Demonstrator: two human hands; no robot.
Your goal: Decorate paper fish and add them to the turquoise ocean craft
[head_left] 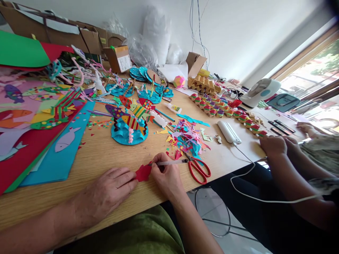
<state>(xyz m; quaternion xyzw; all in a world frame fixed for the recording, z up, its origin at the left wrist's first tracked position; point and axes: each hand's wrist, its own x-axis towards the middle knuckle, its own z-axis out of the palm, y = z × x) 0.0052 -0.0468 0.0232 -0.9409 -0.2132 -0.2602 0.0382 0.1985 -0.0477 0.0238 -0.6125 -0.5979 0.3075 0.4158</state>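
A small red paper cutout lies flat near the table's front edge. Resting flat to its left, my left hand has its fingertips on the cutout's edge. My right hand is closed around a slim pen with a clear barrel, its tip at the cutout's upper right. Red-handled scissors lie just right of that hand, blades partly under paper scraps. Beyond my hands stands a blue round base bearing several patterned paper fish.
Coloured sheets and more paper fish cover the left side. Glue bottles, boxes and painted egg-carton pieces stand farther back. A white device trails a cable past another person's arms on the right.
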